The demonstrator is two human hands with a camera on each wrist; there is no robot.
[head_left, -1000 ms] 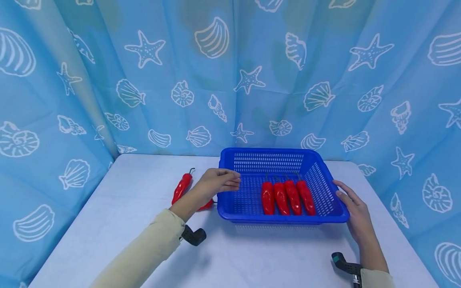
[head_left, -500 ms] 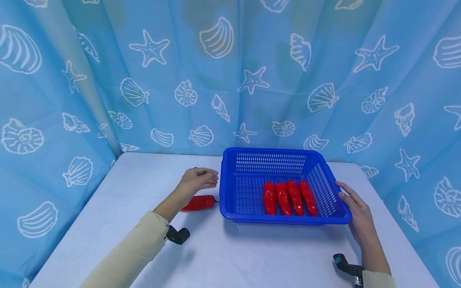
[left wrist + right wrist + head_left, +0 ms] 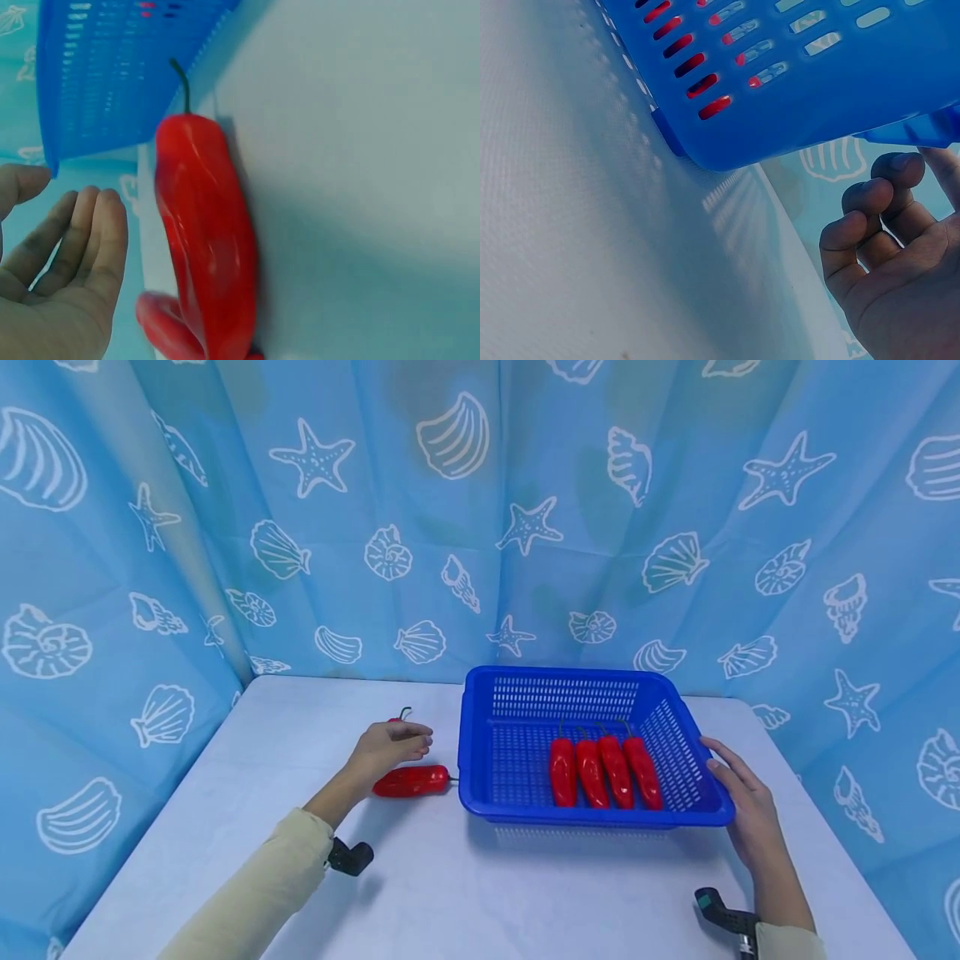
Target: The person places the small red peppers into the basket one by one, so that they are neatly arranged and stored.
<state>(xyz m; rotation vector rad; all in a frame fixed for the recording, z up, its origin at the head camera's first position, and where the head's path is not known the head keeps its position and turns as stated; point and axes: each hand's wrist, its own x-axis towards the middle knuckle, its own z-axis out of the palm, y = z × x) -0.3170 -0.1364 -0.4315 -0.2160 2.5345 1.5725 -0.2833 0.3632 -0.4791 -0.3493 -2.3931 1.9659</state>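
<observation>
My left hand (image 3: 386, 750) hovers just over two red peppers on the table, fingers loosely extended with nothing between them. The nearer pepper (image 3: 411, 781) lies sideways, its stem pointing at the blue basket (image 3: 592, 817). Most of the farther pepper is hidden behind the hand; its stem (image 3: 406, 712) shows. In the left wrist view, thumb and fingers are apart beside the large pepper (image 3: 206, 240). My right hand (image 3: 750, 802) holds the basket's right rim. Its fingers are curled close to the rim in the right wrist view. Several red peppers (image 3: 603, 772) lie side by side inside the basket.
A white-covered table (image 3: 480, 893) carries everything. A blue curtain (image 3: 465, 527) with white sea shells and starfish hangs behind and at both sides. Each wrist wears a black camera, such as the left camera (image 3: 351, 857).
My left hand has moved left from over the basket's left edge to above the loose peppers. My right hand stays at the rim, and the basket peppers look unchanged.
</observation>
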